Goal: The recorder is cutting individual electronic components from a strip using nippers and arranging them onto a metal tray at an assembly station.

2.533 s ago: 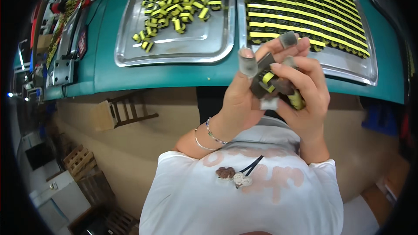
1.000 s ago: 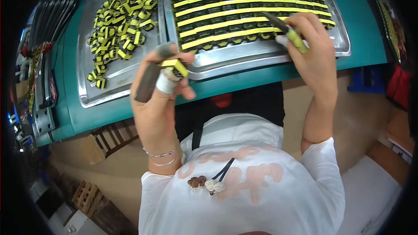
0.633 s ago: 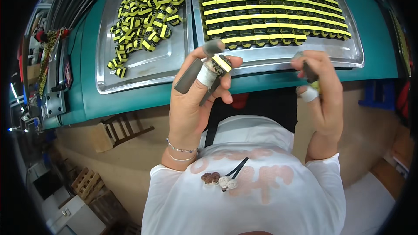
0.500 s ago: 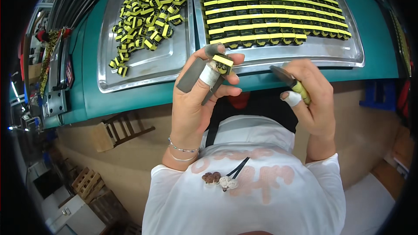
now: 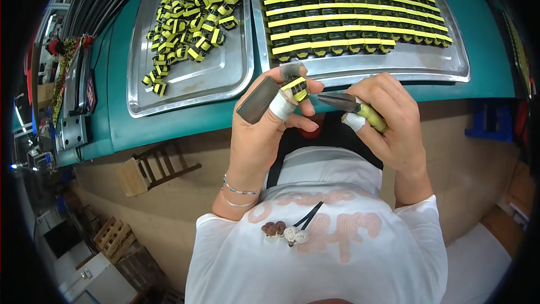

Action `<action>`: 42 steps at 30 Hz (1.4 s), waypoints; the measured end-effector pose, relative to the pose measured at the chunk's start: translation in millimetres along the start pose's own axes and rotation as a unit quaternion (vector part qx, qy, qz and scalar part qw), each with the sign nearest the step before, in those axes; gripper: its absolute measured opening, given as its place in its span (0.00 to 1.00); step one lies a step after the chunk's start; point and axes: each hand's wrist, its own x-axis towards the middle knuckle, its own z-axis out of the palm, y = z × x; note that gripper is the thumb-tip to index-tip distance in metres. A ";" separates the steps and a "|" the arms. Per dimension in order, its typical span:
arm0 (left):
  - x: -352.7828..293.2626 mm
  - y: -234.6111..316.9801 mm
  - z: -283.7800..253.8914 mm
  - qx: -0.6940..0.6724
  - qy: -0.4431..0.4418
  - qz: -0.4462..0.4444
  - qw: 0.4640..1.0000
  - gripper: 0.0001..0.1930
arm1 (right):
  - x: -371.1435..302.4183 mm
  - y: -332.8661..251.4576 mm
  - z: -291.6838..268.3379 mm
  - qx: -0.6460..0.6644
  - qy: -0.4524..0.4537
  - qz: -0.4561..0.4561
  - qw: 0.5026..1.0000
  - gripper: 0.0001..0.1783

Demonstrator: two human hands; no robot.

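My left hand [image 5: 261, 126] is raised before the trays, its thumb and fingers closed round a small yellow-and-black transformer [image 5: 296, 88]. White tape wraps the thumb, and a grey cover sits on one fingertip. A flat dark-grey plate [image 5: 259, 100] lies against the same hand; how it is held is hidden. In my right hand [image 5: 394, 121], whose thumb is also taped white, are pliers [image 5: 339, 101] with dark tapered jaws and yellow-green grips. The jaws point left, a short gap from the transformer and my left fingertips.
The left metal tray [image 5: 191, 104] carries a loose heap of transformers [image 5: 197, 17]. Close rows of transformers [image 5: 349, 19] fill much of the right metal tray [image 5: 427, 73]. Both rest on a green tabletop [image 5: 121, 135]. A wooden stool [image 5: 135, 177] stands below at left, a blue stool [image 5: 488, 123] at right.
My right hand has moved left, bringing the pliers' jaws near the transformer. My left hand has shifted slightly right and down, and the transformer in it has turned.
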 end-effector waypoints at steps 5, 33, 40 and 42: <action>-4.3 -1.9 -1.6 -0.020 -0.002 -0.005 1.000 0.23 | 2.9 -4.1 -0.2 -0.019 0.005 0.007 1.000 0.16; -10.5 -5.8 5.8 0.000 0.009 0.010 1.000 0.22 | -2.5 0.5 3.6 -0.034 0.045 -0.027 0.998 0.16; -11.5 -7.1 4.0 0.039 0.007 0.029 0.999 0.22 | -3.5 -5.9 7.2 -0.053 0.039 -0.024 0.998 0.17; -12.0 -7.2 4.4 0.051 0.006 0.051 0.997 0.20 | -5.1 -7.7 7.7 -0.068 0.035 -0.006 0.997 0.18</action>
